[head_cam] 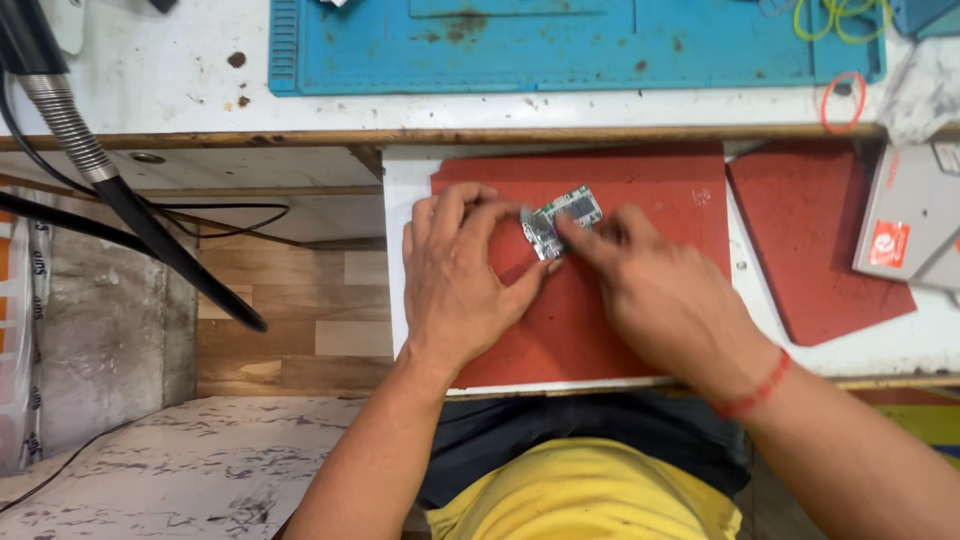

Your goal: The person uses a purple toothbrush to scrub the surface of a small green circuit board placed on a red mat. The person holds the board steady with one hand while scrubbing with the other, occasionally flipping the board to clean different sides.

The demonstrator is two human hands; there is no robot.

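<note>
My body: yellow shirt and dark lap at the bottom edge, both forearms reaching forward over the pull-out shelf.
Left hand: I see it resting on the red mat, fingers curled round the left side of the small circuit board, thumb pressing toward its lower edge; closed on it, though loosely.
Right hand: index finger laid on the board's right side, pinning it; the other fingers are blurred, so I cannot tell how tightly they close. A red thread band sits at the wrist.
Board: near the mat's upper middle, tilted, held between both hands.
Progress: I judge the handling is mid-way; the board is seated and steadied, no tool is on it yet.
Room: bare mat to the right and below; a second red mat and a grey box further right.
Edges: shelf edge left of my hand, open drop beyond.
Far: blue work mat on the white bench, gooseneck arm at left.
</note>
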